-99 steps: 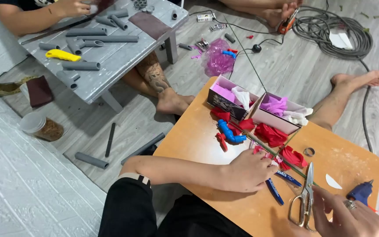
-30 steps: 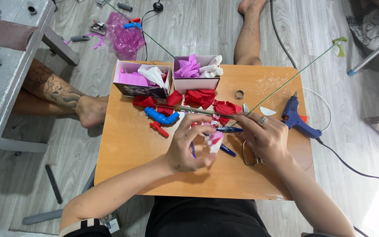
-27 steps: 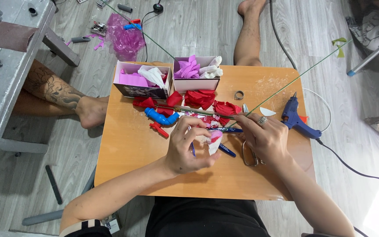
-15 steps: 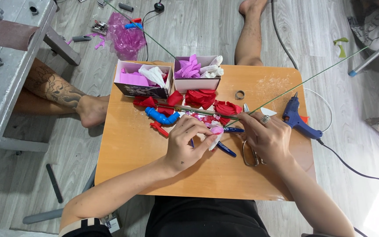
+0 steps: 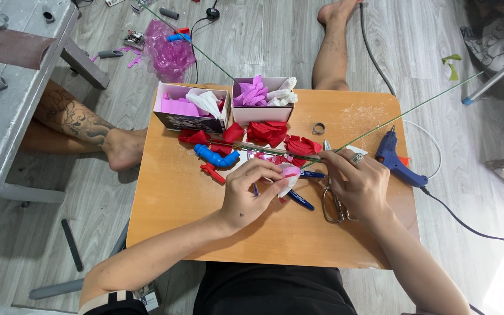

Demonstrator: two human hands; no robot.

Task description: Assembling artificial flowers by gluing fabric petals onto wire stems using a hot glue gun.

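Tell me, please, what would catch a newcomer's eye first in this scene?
Probably the two hands at the middle of the orange table: the left hand pinches a pink-and-white petal piece, the right hand holds a thin green wire. Red petals lie before two small boxes; a blue glue gun lies right.

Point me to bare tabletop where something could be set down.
Free: the left strip of the table, below the blue fitting and beside the left hand; also the back right corner around the small ring. Crowded: the middle, with red petals, pens, scissors and the right hand.
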